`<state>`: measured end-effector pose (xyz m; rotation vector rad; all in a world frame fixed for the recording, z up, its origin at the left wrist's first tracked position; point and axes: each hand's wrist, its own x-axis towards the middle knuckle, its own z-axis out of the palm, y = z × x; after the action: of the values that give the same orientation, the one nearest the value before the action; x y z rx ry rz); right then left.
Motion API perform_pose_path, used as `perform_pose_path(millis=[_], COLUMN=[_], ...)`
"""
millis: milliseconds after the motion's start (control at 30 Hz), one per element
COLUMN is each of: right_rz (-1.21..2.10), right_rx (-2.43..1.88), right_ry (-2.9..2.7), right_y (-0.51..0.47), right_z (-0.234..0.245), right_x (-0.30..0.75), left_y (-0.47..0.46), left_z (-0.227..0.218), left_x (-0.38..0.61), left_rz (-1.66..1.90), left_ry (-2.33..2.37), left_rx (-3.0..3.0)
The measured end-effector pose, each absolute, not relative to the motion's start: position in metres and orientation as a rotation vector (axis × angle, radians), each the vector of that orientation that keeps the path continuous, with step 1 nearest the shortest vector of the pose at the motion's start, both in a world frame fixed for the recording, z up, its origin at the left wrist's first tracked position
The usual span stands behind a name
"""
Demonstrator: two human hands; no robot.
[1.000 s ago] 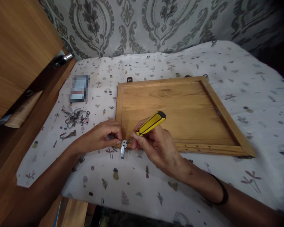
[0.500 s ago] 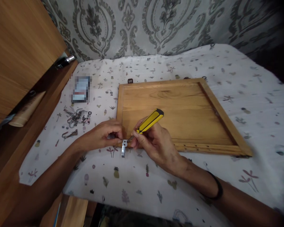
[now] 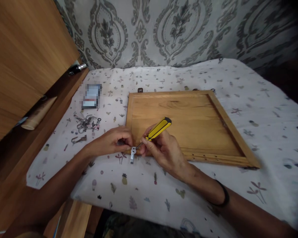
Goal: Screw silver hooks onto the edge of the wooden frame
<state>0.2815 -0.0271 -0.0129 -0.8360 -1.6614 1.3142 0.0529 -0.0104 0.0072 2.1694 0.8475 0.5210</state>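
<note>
A framed wooden board lies on the patterned white cloth. At its near left corner sits a small metal hook, its plate on the frame edge and its arm hanging toward me. My left hand pinches at the hook's plate from the left, fingertips closed against it. My right hand grips a yellow and black screwdriver, tilted, with its tip at the hook plate. The screw, if one is there, is too small to make out. Several small holes run along the near frame rail.
Left of the board lie a pile of metal hooks, a single loose hook and a blurred phone. A tan tube and a dark bottle rest on the wooden ledge. A patterned curtain hangs behind.
The view has shifted slightly, so the scene sits a little lower and the left side farther right. Both hands keep their places at the hook, the screwdriver still at its plate.
</note>
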Motion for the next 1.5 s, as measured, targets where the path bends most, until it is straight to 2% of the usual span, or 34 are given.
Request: perform_pose_path(millis=[233, 600, 733, 867, 967, 1100, 1300, 1500], right_rz=[1.359, 1.366, 1.410, 1.364, 1.318, 1.294, 1.297, 1.290], right_rx=[-0.786, -0.827, -0.879, -0.903, -0.916, -0.963, -0.978, -0.956], right_ry=[-1.596, -1.557, -1.561, -1.572, -1.592, -1.569, -1.619, -1.580], right_y=[-0.026, -0.027, -0.027, -0.026, -0.025, -0.023, -0.023, -0.023], right_z=[-0.017, -0.014, -0.012, -0.013, -0.015, -0.016, -0.007, -0.008], right_x=[0.278, 0.278, 0.280, 0.280, 0.279, 0.278, 0.279, 0.279], left_y=[-0.014, -0.026, -0.032, -0.029, -0.027, -0.032, -0.042, -0.040], left_z=[0.007, 0.003, 0.010, 0.015, 0.013, 0.011, 0.015, 0.004], left_x=[0.048, 0.049, 0.034, -0.008, -0.040, -0.062, -0.064, -0.060], left_rz=[0.483, 0.665, 0.744, 1.182, 1.285, 1.222, 0.919, 0.627], left_ry=[0.821, 0.882, 1.089, 1.565, 1.722, 1.759, 1.669, 1.893], left_rx=[2.209, 2.264, 2.220, 1.979, 1.897, 1.906, 2.048, 2.321])
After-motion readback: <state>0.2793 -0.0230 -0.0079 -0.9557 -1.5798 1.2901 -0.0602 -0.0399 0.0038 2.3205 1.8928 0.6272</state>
